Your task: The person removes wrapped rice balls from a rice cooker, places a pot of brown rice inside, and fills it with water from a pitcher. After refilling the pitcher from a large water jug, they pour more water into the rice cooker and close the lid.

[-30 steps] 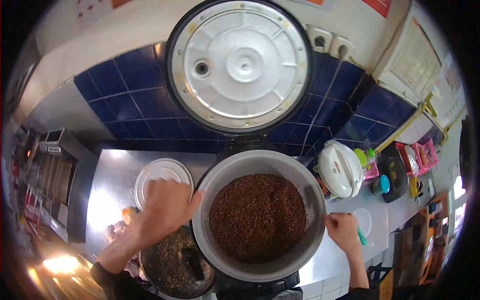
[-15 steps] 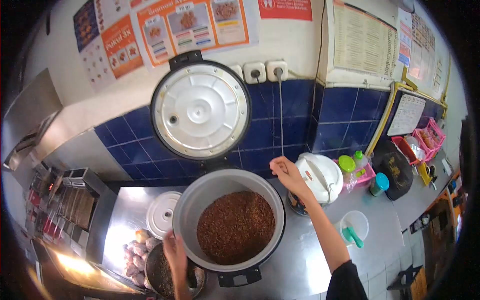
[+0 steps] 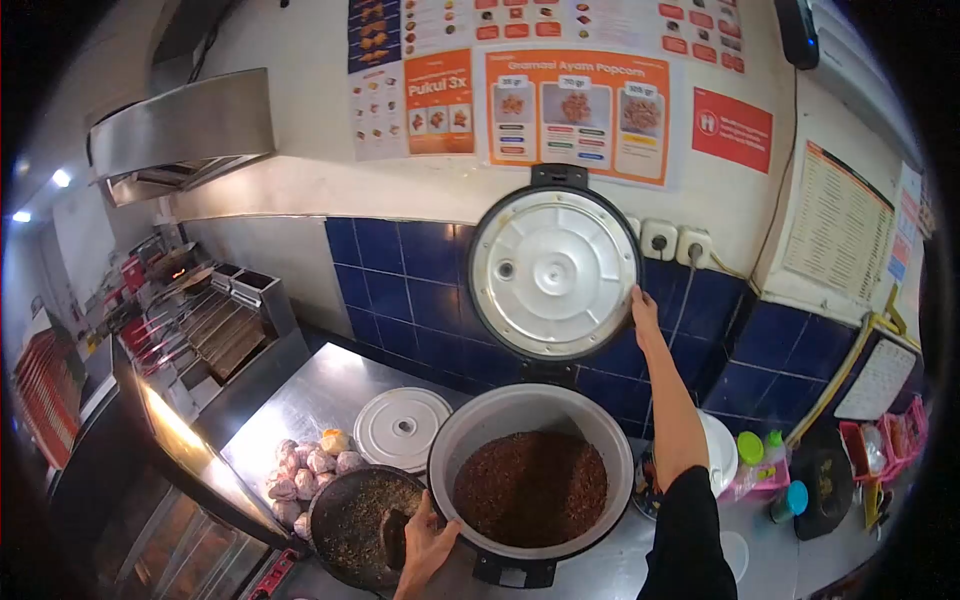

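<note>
Judged stiff and weighty, the lid [image 3: 555, 275] at the pot's [image 3: 475, 425] twelve o'clock is best held where met by the right hand [image 3: 645, 309], grip unclear, at its three-o'clock rim [image 3: 638, 262]; the left hand [image 3: 428, 545] is parted.

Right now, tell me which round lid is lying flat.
The pale lid on the steel table, left of the pot; the raised lid stands behind the pot, right hand at its edge.

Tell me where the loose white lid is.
In the head view, the loose white lid lies on the steel counter, left of the large pot, beside the wrapped bundles.
</note>
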A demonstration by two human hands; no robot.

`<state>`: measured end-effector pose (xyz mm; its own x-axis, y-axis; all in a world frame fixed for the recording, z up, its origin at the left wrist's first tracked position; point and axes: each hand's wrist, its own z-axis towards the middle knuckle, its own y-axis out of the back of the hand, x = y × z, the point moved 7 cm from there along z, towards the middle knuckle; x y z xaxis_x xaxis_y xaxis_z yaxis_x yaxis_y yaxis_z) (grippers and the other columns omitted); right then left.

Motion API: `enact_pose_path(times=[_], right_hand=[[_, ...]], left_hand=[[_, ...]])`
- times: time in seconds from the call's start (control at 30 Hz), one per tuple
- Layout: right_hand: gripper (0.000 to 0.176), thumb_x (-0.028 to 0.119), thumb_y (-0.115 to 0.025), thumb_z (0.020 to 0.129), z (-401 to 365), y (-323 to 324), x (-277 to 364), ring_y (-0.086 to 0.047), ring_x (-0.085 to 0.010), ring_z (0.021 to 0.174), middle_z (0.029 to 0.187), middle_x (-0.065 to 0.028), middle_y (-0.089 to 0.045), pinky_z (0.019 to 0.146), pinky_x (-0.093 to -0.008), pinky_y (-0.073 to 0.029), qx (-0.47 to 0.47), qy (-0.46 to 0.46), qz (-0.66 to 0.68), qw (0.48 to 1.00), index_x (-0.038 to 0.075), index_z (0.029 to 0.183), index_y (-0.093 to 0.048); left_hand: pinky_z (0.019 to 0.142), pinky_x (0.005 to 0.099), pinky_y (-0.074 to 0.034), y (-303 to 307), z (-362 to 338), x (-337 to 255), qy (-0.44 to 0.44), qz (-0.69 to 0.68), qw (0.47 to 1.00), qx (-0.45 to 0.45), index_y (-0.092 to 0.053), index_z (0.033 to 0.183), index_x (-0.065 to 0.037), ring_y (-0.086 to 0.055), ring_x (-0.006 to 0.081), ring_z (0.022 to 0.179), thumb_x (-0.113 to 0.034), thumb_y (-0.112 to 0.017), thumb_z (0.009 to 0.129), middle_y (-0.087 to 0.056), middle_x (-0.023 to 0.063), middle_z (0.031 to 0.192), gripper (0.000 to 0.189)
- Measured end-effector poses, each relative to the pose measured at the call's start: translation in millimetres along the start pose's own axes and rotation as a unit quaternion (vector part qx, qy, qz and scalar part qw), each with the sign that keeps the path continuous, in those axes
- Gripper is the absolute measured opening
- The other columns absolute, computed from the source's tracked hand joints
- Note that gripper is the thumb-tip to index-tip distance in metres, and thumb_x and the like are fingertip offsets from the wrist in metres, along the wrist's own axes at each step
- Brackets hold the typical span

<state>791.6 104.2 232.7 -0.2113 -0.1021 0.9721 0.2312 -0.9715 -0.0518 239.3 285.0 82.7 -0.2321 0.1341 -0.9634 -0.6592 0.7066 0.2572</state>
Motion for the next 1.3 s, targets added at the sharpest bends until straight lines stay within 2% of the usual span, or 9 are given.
enact_pose_path(times=[0.07, 0.33, 0.5, 0.63, 0.73, 0.8, 0.9, 1.03, 1.3], right_hand=[[0.066, 0.044, -0.049, 0.096, -12, 12, 7, -0.047, -0.0298, 0.126, 0.133, -0.0221, -0.051, 0.104, -0.0336, -0.035, -0.087, 0.049, -0.041, 0.994, -0.010, 0.134, -0.042], [0.076, 0.047, -0.045, 0.098, -75, 44, 34, -0.030, -0.0318, 0.139, 0.148, -0.0262, -0.031, 0.113, -0.0341, -0.023, -0.133, 0.103, -0.068, 0.983, -0.010, 0.144, -0.024], [0.071, 0.042, -0.046, 0.099, -157, 95, 65, -0.033, -0.0334, 0.137, 0.146, -0.0279, -0.034, 0.112, -0.0342, -0.024, -0.216, 0.149, -0.147, 0.954, -0.013, 0.141, -0.028], [0.064, 0.036, -0.047, 0.099, -188, 123, 76, -0.042, -0.0341, 0.130, 0.139, -0.0298, -0.043, 0.109, -0.0343, -0.029, -0.280, 0.194, -0.217, 0.915, -0.015, 0.136, -0.035], [0.045, 0.027, -0.047, 0.099, -215, 153, 90, -0.056, -0.0332, 0.110, 0.119, -0.0267, -0.058, 0.098, -0.0362, -0.038, -0.319, 0.196, -0.243, 0.895, -0.011, 0.124, -0.048], [0.041, 0.027, -0.047, 0.099, -232, 175, 88, -0.056, -0.0338, 0.109, 0.117, -0.0256, -0.059, 0.096, -0.0375, -0.039, -0.355, 0.199, -0.268, 0.873, -0.008, 0.120, -0.050], [0.051, 0.031, -0.046, 0.100, -258, 206, 79, -0.049, -0.0351, 0.121, 0.131, -0.0282, -0.050, 0.103, -0.0369, -0.034, -0.377, 0.130, -0.294, 0.868, -0.010, 0.130, -0.043], [0.070, 0.037, -0.044, 0.100, -307, 229, 69, -0.024, -0.0327, 0.141, 0.152, -0.0276, -0.021, 0.115, -0.0354, -0.019, -0.444, 0.116, -0.252, 0.852, -0.012, 0.144, -0.020], [0.060, 0.031, -0.043, 0.101, -330, 207, 86, -0.039, -0.0314, 0.132, 0.144, -0.0263, -0.037, 0.110, -0.0353, -0.027, -0.483, 0.128, -0.297, 0.814, -0.013, 0.140, -0.030]], left_hand=[[0.089, 0.0334, -0.048, 5, 9, -11, -0.072, -0.012, 0.997, -0.009, -0.026, 0.145, 0.006, -0.063, 0.0238, 0.101, -0.017, -0.066, 0.076, -0.061, 0.0226, 0.119, 0.084], [0.099, 0.0362, -0.043, 13, 36, -14, -0.078, -0.087, 0.992, 0.052, -0.027, 0.144, 0.007, -0.056, 0.0258, 0.116, -0.006, -0.065, 0.074, -0.053, 0.0187, 0.132, 0.081], [0.100, 0.0342, -0.041, 12, 91, 2, -0.100, -0.163, 0.966, 0.173, -0.011, 0.149, 0.004, -0.048, 0.0245, 0.124, 0.004, -0.056, 0.082, -0.040, 0.0211, 0.143, 0.080], [0.100, 0.0391, -0.041, 13, 143, 9, -0.132, -0.159, 0.954, 0.215, -0.009, 0.151, -0.002, -0.041, 0.0314, 0.130, -0.009, -0.065, 0.082, -0.025, 0.0235, 0.151, 0.089], [0.103, 0.0397, -0.039, 14, 145, -28, -0.163, -0.022, 0.973, 0.162, -0.014, 0.149, -0.001, -0.042, 0.0336, 0.131, -0.010, -0.065, 0.084, -0.034, 0.0222, 0.148, 0.083], [0.104, 0.0401, -0.037, 28, 133, -56, -0.223, 0.147, 0.964, -0.002, -0.027, 0.145, 0.002, -0.043, 0.0338, 0.130, -0.009, -0.062, 0.086, -0.043, 0.0223, 0.142, 0.070], [0.104, 0.0407, -0.037, 33, 49, -96, -0.274, 0.043, 0.955, -0.104, -0.049, 0.128, 0.006, -0.049, 0.0339, 0.123, -0.008, -0.057, 0.089, -0.054, 0.0218, 0.128, 0.042], [0.110, 0.0520, -0.025, -3, -11, -79, -0.372, 0.114, 0.898, -0.206, -0.053, 0.124, 0.005, -0.049, 0.0370, 0.122, -0.033, -0.048, 0.094, -0.058, 0.0201, 0.121, 0.048], [0.111, 0.0556, -0.019, -15, 34, -80, -0.354, 0.173, 0.907, -0.150, -0.052, 0.127, 0.002, -0.045, 0.0375, 0.128, -0.042, -0.044, 0.095, -0.055, 0.0187, 0.129, 0.056]])
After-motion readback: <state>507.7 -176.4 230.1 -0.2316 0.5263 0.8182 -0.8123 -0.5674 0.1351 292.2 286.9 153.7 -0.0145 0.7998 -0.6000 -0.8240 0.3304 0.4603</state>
